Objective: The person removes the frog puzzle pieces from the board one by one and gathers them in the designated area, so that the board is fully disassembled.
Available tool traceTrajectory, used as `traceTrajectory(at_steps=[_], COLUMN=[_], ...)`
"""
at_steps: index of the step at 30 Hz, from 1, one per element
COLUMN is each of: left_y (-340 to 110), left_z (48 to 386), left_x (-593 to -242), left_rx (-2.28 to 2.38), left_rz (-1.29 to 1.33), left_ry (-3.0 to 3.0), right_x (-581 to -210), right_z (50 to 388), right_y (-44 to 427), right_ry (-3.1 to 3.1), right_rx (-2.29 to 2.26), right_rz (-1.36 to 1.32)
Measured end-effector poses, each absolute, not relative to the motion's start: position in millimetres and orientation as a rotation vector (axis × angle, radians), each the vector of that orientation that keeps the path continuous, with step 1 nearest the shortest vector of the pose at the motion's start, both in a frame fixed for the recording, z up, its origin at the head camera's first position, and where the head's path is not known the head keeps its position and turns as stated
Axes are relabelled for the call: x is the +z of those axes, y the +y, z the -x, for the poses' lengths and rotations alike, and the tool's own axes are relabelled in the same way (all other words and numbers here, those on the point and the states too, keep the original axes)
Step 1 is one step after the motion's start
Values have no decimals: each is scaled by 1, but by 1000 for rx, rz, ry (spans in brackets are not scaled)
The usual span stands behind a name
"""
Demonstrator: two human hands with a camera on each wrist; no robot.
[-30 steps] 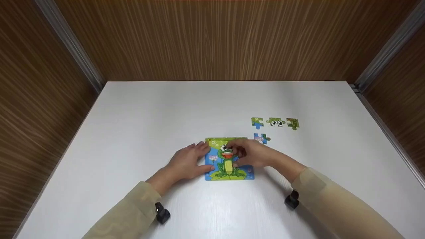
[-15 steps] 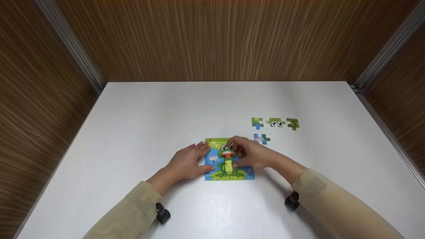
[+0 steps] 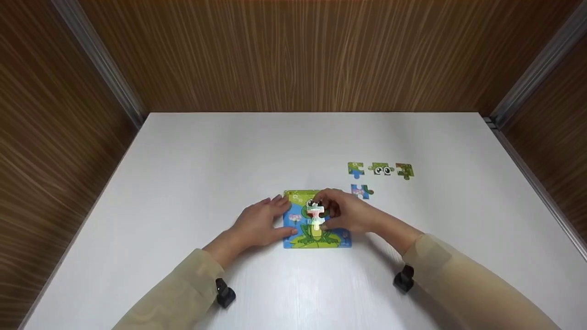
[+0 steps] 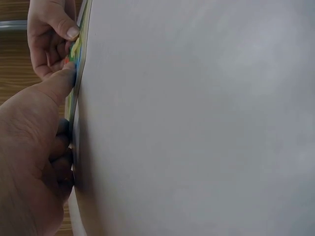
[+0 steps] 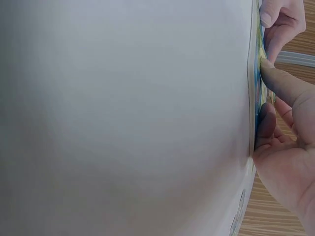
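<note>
A square frog jigsaw puzzle (image 3: 298, 240) lies on the white table in front of me. My left hand (image 3: 260, 224) rests at its left side, the thumb on the picture and the fingers along the edge. My right hand (image 3: 351, 211) is over the puzzle's right half. Its thumb and forefinger pinch a puzzle piece (image 3: 315, 215) by the frog's mouth and belly; bright glare covers that piece. In the left wrist view the left thumb (image 4: 61, 83) presses the board's surface. From the right wrist camera, the right thumb (image 5: 285, 83) is at the board; the piece is mostly hidden there.
Several loose puzzle pieces lie beyond the board to the right: a corner piece (image 3: 355, 169), one with the frog's eyes (image 3: 380, 169), a green-brown piece (image 3: 405, 170), and a blue piece (image 3: 361, 191) near my right hand. Wood-grain panels (image 3: 312, 55) enclose the table (image 3: 206, 156).
The middle piece, which lay level with the frog picture, now catches glare and looks tilted up in my right hand's pinch. My left hand and the loose pieces have stayed in place.
</note>
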State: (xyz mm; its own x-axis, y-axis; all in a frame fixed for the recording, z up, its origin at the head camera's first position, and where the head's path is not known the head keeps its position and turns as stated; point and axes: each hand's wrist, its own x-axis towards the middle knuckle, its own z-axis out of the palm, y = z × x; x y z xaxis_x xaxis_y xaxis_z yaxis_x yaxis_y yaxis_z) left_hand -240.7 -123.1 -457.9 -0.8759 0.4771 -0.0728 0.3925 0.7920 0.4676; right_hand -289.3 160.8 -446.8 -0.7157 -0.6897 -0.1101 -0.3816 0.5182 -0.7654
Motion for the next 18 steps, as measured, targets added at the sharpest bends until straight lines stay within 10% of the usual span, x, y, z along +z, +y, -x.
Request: traceTrajectory(at_steps=[18], left_y=[-116], left_z=[235], left_x=[-451], left_rx=[445], left_rz=[-1017], left_ry=[2850], right_x=[-454], right_z=[291], right_y=[163], right_ry=[2377], right_rx=[-1046], right_rz=[894])
